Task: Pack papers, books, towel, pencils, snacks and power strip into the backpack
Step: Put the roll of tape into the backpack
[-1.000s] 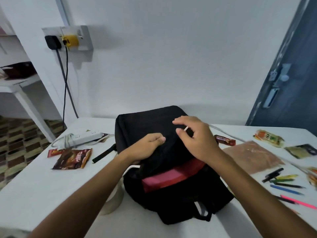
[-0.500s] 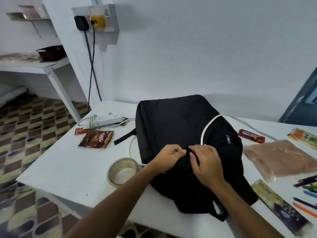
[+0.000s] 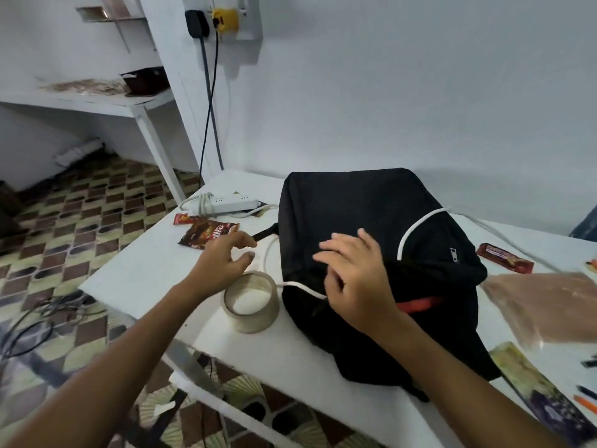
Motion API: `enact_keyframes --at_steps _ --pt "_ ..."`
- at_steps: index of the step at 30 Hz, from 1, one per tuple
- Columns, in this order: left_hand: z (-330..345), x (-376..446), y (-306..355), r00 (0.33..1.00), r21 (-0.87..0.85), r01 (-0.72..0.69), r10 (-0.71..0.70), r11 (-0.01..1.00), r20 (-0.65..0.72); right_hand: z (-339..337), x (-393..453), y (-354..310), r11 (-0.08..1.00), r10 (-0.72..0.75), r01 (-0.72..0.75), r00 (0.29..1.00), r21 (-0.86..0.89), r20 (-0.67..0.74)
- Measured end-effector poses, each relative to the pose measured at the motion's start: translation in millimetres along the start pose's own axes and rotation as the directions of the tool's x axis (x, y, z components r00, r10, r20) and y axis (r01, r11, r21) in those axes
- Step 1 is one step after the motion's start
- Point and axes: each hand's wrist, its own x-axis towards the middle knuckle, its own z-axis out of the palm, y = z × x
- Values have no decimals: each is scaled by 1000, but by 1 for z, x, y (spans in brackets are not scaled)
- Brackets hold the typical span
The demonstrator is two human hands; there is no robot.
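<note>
1. The white desk (image 3: 139, 279) carries everything, its near-left corner jutting toward the patterned floor.
2. The black backpack (image 3: 361, 208) lies flat on the desk. Its mouth faces the person, with a strip of red (image 3: 420, 303) showing inside the opening. A white cable (image 3: 416, 227) arcs over its upper face.
3. A brown flat sheet (image 3: 546, 302), perhaps the towel or a paper sleeve, lies just right of the backpack; I cannot tell which.
4. The right hand (image 3: 355, 279) hovers over the backpack's near-left part, fingers spread and loose, gripping nothing.
5. The left hand (image 3: 223, 260) is out over the desk left of the backpack, fingers open and slightly curved, holding nothing. It sits just above a roll of clear tape (image 3: 250, 302).
6. The white power strip (image 3: 226, 203), with its cord bundled, lies at the desk's far-left edge, its long axis running left to right. It is beyond and slightly left of the left hand, well apart from the right.
7. A brown snack packet (image 3: 208, 236) and a small red packet (image 3: 185, 218) lie between the left hand and the power strip. The left hand is clearly the nearer one, so a forward reach by it looks likeliest.
8. A red snack bar (image 3: 504, 261) lies right of the backpack, and pencils (image 3: 584, 399) sit at the far-right edge.
</note>
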Motion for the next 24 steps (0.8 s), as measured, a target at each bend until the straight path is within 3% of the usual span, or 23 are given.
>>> enact_keyframes --at_steps 1,3,5,6,8,11,13,14,16,17,19,20,21,22,24 --pt "-3 1 0 1000 9 9 -9 1000 -28 5 6 -18 985 -151 142 985 97 88" --pt "-9 2 1 997 -1 10 -10 1000 -78 25 9 -51 939 -342 296 857 175 385" --pt "-14 2 3 994 -47 9 -14 999 -111 48 7 -71 933 -299 354 677 58 673" --pt "-17 1 6 992 -69 6 -14 998 -122 57 5 -75 935 -235 355 641 -12 731" --pt "-23 -1 12 988 -102 -12 -4 995 -155 67 6 -76 976 -129 216 679 -29 722" --pt "-33 -3 18 964 -192 -53 0 980 -265 72 12 -69 973 35 -166 795 162 606" --pt "-41 -2 21 898 -372 -81 -94 925 -429 60 26 -66 851 215 -408 845 331 491" --pt "-45 0 22 831 -503 -100 -206 859 -517 51 36 -64 775 301 -480 852 411 427" --pt "-41 2 27 707 -687 -133 -418 714 -571 28 56 -51 675 430 -532 846 510 314" --pt "-35 1 30 724 -684 -126 -405 719 -559 17 65 -43 651 471 -533 842 540 263" --pt "-10 -6 45 902 -564 -131 -139 815 -410 -6 74 -26 629 523 -513 835 584 171" --pt "4 -10 56 975 -504 -149 42 851 -219 -18 76 -18 612 541 -499 830 613 135" --pt "18 -13 68 978 -428 -178 206 886 20 -29 76 -12 592 551 -481 827 647 111" --pt "33 -15 78 909 -326 -231 323 917 262 -38 76 -7 573 559 -468 823 673 96" --pt "65 -15 99 702 -126 -342 342 931 624 -55 72 1 546 576 -458 813 702 83"
